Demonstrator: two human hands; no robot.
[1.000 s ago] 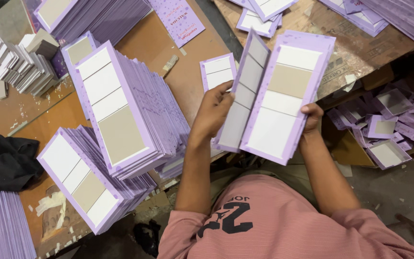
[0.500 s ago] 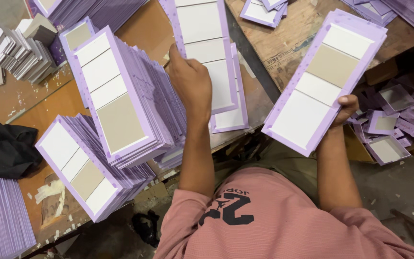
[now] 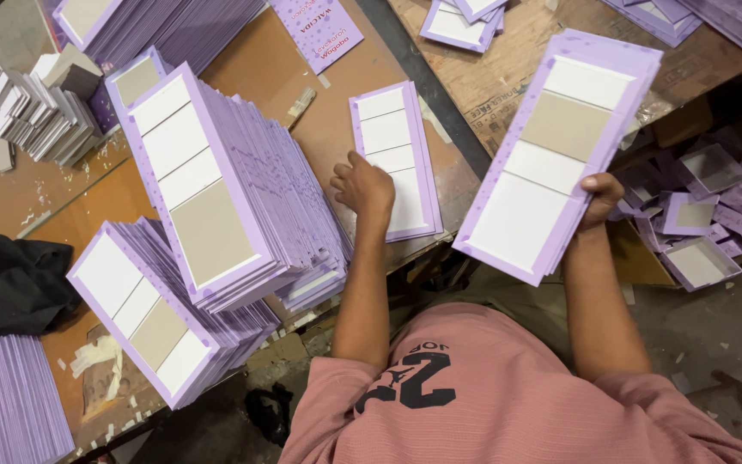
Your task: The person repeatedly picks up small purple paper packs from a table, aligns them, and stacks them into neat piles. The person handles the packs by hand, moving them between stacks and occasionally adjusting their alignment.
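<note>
The left hand point(image 3: 364, 187) is pressing down, fingers curled, on a flat purple card point(image 3: 396, 161) with four pale panels that's lying on the brown tabletop point(image 3: 268, 69). The right hand point(image 3: 600, 198) is gripping a second purple card point(image 3: 557, 155) by its lower right edge, holding it up off the table and tilted; that one has white panels plus one tan panel near the top.

Just left of the flat card, a big leaning stack point(image 3: 216, 185) of the same purple cards is fanning out, top card showing three white panels and a tan one. In front of it a lower stack point(image 3: 152, 314) is sitting the same way. A pink-purple printed leaflet point(image 3: 318, 28) is lying at the top of the table, lettering too angled to bother with. Small white and grey blocks point(image 3: 27, 107) are piled at far left, and a black cloth point(image 3: 10, 282) is bunched below them. Off to the right, down on the floor, small purple trays point(image 3: 702, 219) are heaped loosely. More purple sheets point(image 3: 6, 404) are stacked bottom left.
</note>
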